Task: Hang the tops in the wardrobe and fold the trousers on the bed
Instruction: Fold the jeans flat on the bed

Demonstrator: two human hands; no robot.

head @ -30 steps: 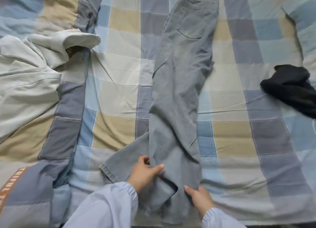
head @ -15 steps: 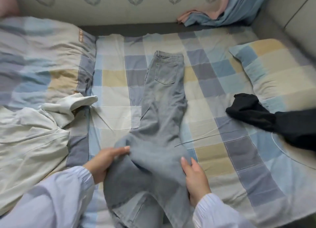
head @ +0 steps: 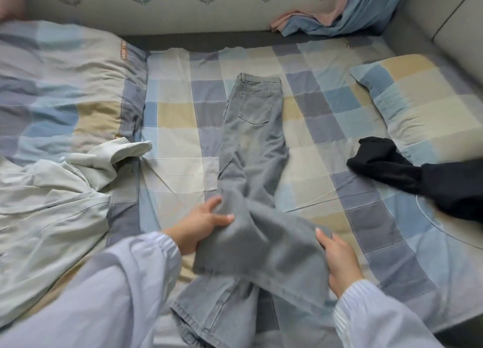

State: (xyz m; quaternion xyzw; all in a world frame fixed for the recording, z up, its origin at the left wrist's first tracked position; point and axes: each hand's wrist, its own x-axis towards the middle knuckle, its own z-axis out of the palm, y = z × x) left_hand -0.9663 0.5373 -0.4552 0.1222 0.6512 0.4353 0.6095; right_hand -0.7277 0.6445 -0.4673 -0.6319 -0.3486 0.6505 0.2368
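At nine o'clock a pale top lies crumpled on the bed, one cuff flopped toward the middle. Above it, at ten, sits a checked duvet.

The left hand comes in from seven o'clock in a pale sleeve. Its fingers and thumb are curled round the left edge of the jeans, gripping the fabric at knee height.

The jeans run from twelve o'clock down to six along the centre of the bed, waistband and back pocket at the far end, lying flat there. The lower legs are lifted and bunched between the two hands, with the hems hanging at six o'clock near the bed's edge.

The right hand, entering from five o'clock, holds the right edge of the raised fabric; its thumb lies on top, its fingers are hidden beneath.

At three o'clock a black garment lies partly on a pillow. At one o'clock blue and pink cloth hangs against the headboard.
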